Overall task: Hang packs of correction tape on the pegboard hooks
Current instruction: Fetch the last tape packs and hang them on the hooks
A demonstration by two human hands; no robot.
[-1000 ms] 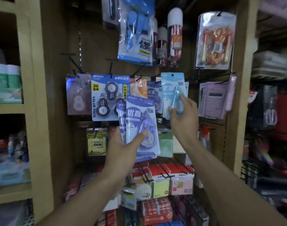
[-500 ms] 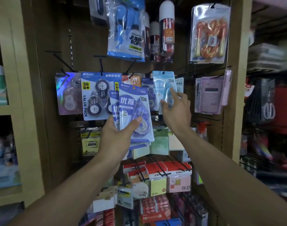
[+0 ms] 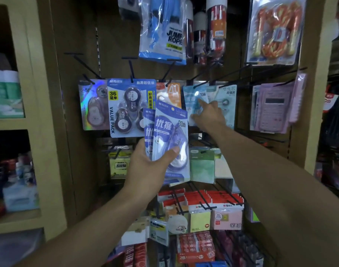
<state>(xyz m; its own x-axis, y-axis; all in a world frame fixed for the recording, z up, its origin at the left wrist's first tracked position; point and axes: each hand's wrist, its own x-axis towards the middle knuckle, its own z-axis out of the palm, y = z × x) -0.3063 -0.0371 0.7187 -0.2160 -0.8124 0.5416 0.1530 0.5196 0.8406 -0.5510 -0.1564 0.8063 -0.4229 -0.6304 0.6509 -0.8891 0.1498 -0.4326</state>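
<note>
- Fingers (image 3: 202, 102) of the right hand (image 3: 209, 116) are reaching onto the light blue pack (image 3: 193, 97) on its hook (image 3: 200, 84), index stretched out against the front and thumb at the pack's lower left edge. Looks more like a nudge than a real pinch, hard to say for sure.
- Left hand (image 3: 145, 166) grips a small stack of purple correction tape packs (image 3: 170, 135), thumb across the front near the bottom, other fingers hidden behind. At least two packs, held upright in front of the board, below the hook row.
- My guess on handling: these are light, card plus thin plastic blister, bendy at the top and a bit slick. I'd pinch near the hang hole so the card doesn't flop when threading the hook.
- Around it: value pack (image 3: 131, 106) just left, orange pack (image 3: 172, 91) behind, calculators (image 3: 271, 108) well off right, sticky notes (image 3: 199, 220) on the lower hooks.
</note>
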